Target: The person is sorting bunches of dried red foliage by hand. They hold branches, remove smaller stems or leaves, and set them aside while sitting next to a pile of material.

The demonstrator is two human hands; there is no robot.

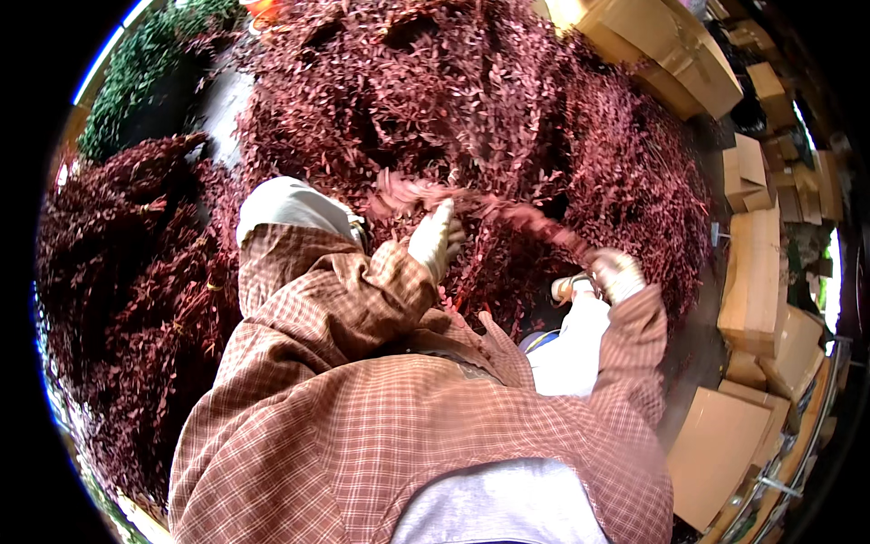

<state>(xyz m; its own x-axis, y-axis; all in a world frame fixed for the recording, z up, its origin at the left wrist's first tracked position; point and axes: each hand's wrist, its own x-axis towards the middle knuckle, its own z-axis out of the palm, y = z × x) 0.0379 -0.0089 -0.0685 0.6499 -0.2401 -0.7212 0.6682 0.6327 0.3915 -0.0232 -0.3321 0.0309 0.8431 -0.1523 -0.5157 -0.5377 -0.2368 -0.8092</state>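
Note:
My right hand, in a light glove or wrap, is closed around the end of a leafy dark-red branch, blurred by motion. The branch runs leftward across my lap to my left hand, also covered in pale material. My left fingers lie against or just under the branch; whether they grip it cannot be told. A large heap of dark-red foliage spreads in front of my knees and beneath both hands.
More dark-red branches are piled at my left, with green foliage beyond. Cardboard boxes line the right side, and a large carton stands at the upper right. An orange object shows at the top left.

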